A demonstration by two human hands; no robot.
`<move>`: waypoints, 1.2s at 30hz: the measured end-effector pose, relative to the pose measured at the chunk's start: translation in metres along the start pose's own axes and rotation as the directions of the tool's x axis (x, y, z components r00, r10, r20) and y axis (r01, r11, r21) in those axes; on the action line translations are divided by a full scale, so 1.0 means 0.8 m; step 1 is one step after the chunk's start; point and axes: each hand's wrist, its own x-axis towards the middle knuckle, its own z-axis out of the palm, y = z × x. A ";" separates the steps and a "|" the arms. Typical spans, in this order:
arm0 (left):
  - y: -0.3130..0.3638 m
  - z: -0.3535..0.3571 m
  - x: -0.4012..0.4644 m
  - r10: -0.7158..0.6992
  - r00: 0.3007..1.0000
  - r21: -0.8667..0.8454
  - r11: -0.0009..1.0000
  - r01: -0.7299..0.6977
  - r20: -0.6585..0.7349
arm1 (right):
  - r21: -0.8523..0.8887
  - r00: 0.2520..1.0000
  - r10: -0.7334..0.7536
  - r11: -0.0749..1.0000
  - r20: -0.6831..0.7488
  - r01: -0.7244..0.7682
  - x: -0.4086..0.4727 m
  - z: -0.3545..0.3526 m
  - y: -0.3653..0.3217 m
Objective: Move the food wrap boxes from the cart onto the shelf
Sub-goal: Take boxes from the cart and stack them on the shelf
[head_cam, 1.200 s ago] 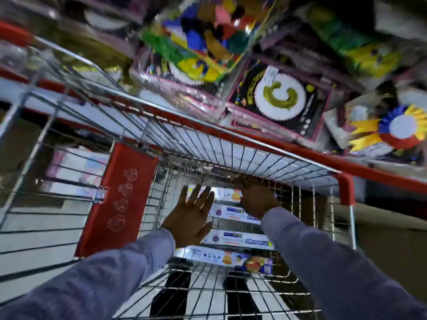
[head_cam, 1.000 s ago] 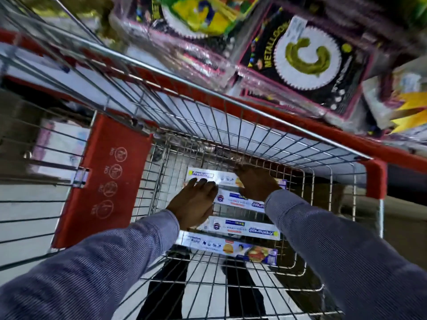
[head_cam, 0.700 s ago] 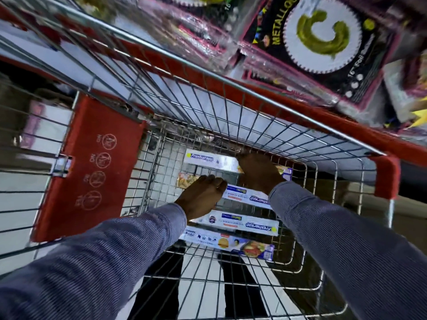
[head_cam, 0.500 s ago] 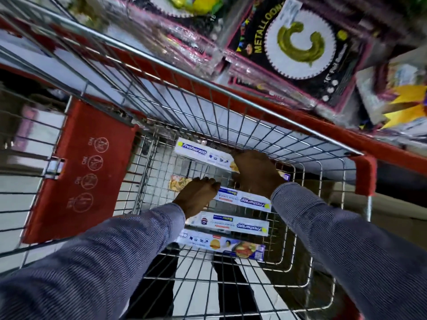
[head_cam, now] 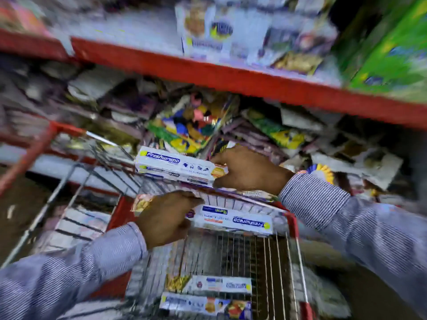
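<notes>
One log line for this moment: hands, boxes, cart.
left hand: holds box | right hand: holds box | both lifted above cart rim | two boxes left in cart | not yet shelved

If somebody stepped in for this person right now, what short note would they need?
Right hand: grips one food wrap box, lifted above the cart rim, toward the shelf.
Left hand: grips a second box, also raised.
Two more boxes lie in the cart.
Done: none visibly shelved yet; the image is blurred.
Left: shelve these two, then the remaining two.
</notes>
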 end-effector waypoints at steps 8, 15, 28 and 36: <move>0.045 -0.232 0.056 0.025 0.992 0.051 0.999 -0.019 -0.127 | -0.102 0.976 -0.030 0.995 -0.214 0.009 -0.030 -0.221 -0.057; 0.053 -0.326 0.126 0.005 0.985 -0.006 1.000 -0.006 -0.170 | -0.112 0.940 0.048 0.990 -0.337 -0.090 -0.029 -0.315 -0.044; 0.014 -0.356 0.238 -0.073 0.992 0.026 0.997 0.076 -0.101 | -0.034 0.900 0.269 0.954 -0.342 -0.298 0.094 -0.359 0.051; -0.014 -0.355 0.262 -0.064 0.994 0.019 0.998 0.066 -0.092 | -0.036 0.872 0.254 0.955 -0.419 -0.295 0.137 -0.346 0.086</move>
